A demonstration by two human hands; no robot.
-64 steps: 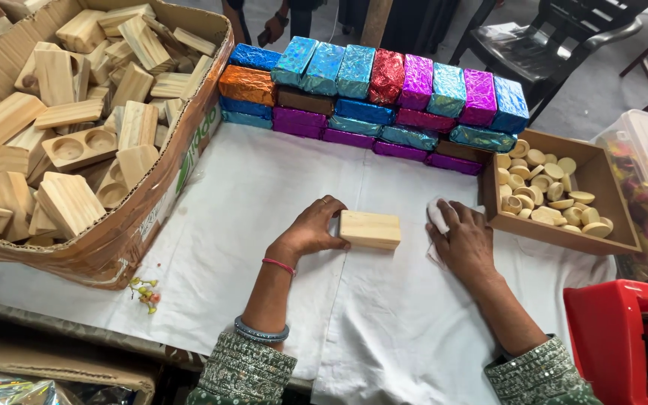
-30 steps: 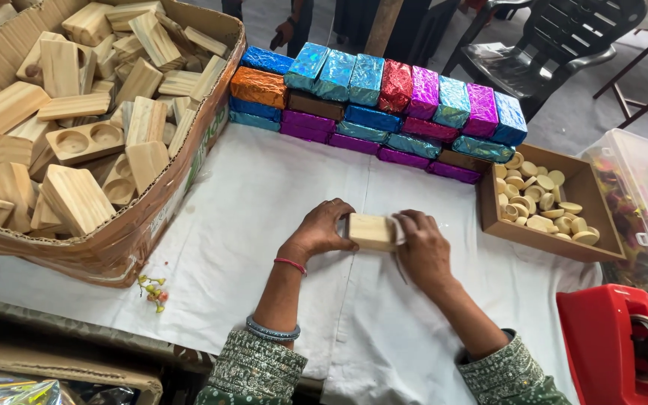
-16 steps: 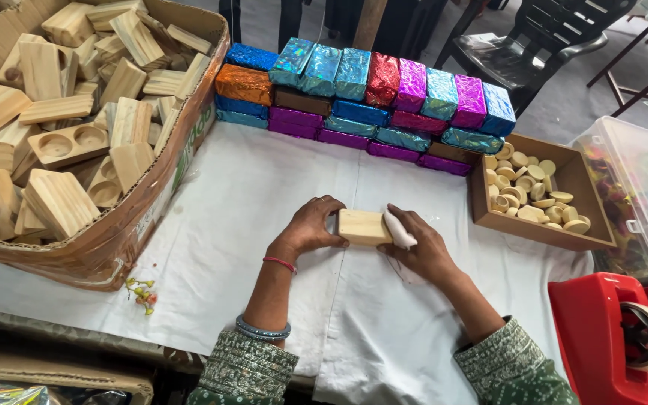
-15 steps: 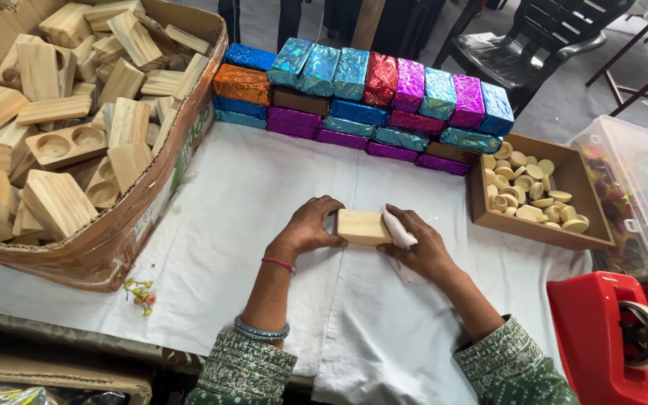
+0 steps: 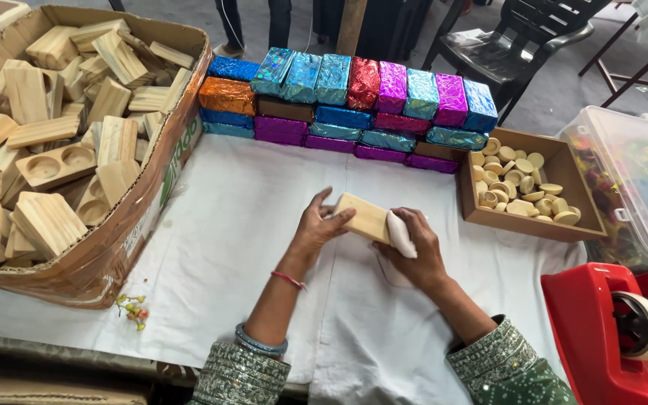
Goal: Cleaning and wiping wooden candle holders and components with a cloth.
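The left hand (image 5: pixel 322 223) is gripping the near-left end of the block (image 5: pixel 364 218), fingers (image 5: pixel 339 217) curled over its top. The right hand (image 5: pixel 412 247) is pressing a white cloth (image 5: pixel 400 233) against the right end. The block, pale plain wood, is lying between both hands, just above the white worktop (image 5: pixel 226 217), long axis running left-far to right-near, equally near both.
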